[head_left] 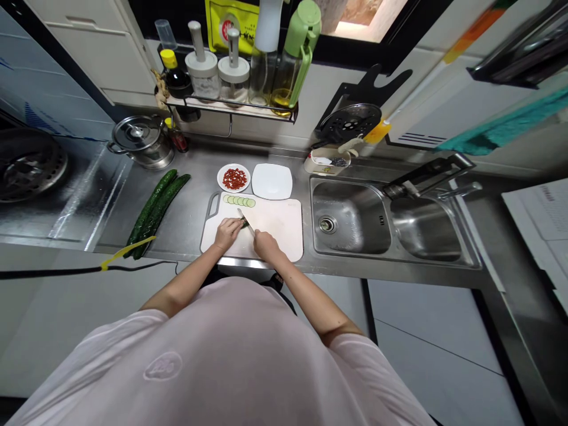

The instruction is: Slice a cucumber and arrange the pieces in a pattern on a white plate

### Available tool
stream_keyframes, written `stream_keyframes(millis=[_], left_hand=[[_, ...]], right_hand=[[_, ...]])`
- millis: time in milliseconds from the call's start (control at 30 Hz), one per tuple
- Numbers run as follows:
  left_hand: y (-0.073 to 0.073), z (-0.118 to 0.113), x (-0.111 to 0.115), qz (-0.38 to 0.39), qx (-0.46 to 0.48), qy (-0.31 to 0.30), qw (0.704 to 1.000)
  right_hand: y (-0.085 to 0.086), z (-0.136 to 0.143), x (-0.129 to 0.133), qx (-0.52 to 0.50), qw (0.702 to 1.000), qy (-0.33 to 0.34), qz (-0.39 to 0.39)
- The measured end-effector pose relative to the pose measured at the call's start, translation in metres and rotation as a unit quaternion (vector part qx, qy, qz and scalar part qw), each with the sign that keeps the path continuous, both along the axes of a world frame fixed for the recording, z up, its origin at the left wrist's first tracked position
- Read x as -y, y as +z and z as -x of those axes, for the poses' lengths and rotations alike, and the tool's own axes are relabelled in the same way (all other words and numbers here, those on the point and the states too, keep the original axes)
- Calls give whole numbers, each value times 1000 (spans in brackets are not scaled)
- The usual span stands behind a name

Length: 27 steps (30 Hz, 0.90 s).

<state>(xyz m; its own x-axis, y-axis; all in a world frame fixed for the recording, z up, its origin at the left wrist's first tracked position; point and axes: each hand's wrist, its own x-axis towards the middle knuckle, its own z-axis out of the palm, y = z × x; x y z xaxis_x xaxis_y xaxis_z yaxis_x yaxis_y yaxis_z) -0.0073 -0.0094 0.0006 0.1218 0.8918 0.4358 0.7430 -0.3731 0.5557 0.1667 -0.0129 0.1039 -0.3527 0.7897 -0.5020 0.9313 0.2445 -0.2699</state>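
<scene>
On the white cutting board (284, 228), my left hand (228, 232) holds a small dark green cucumber piece (244, 222) with its fingers pressed together. My right hand (266, 245) is wrapped round the handle of a knife (245, 219), whose blade lies against the right side of that piece. A row of thin cucumber slices (239, 201) rests along the board's upper left. Behind the board stand a round plate of chopped red pieces (234, 178) and a white square plate (272, 181) with nothing on it. Two whole cucumbers (157, 207) lie on the counter to the left.
A lidded steel pot (144, 142) stands at the back left, beside a small bottle. A double sink (350, 216) is right of the board. Above the counter, a rack (235, 108) holds jars and bottles. A yellow-tied black cable (66, 272) crosses the front left.
</scene>
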Motion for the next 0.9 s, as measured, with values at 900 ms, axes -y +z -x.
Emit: stream_keyframes(millis=[900], left_hand=[[-2, 1, 1, -4, -3, -10, 1000]], right_hand=[[-8, -4, 9, 10, 1000, -4, -4]])
